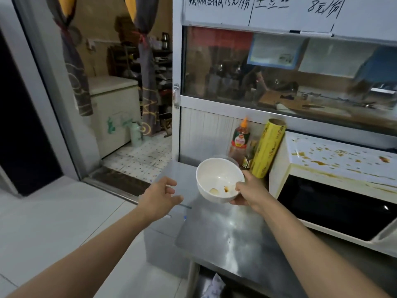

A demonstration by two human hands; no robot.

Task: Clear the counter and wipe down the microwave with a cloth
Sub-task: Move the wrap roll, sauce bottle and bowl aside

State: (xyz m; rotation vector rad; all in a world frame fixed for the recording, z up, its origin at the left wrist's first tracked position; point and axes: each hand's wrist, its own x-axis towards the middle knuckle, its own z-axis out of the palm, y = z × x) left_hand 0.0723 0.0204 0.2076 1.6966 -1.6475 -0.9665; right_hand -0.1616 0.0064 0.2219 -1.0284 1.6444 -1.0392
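The right hand holds a white bowl by its rim above the steel bench. The left hand, grip wide and empty, hovers at the bowl's 9 o'clock. A stained microwave sits at 3 o'clock.

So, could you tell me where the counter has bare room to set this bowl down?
The steel counter is bare in front, between its left edge and the microwave. The back corner is crowded by the sauce bottle and wrap roll.

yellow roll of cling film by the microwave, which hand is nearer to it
Right. The right hand, holding the white bowl, is just below the yellow roll of cling film; the left hand hangs open beyond the bowl.
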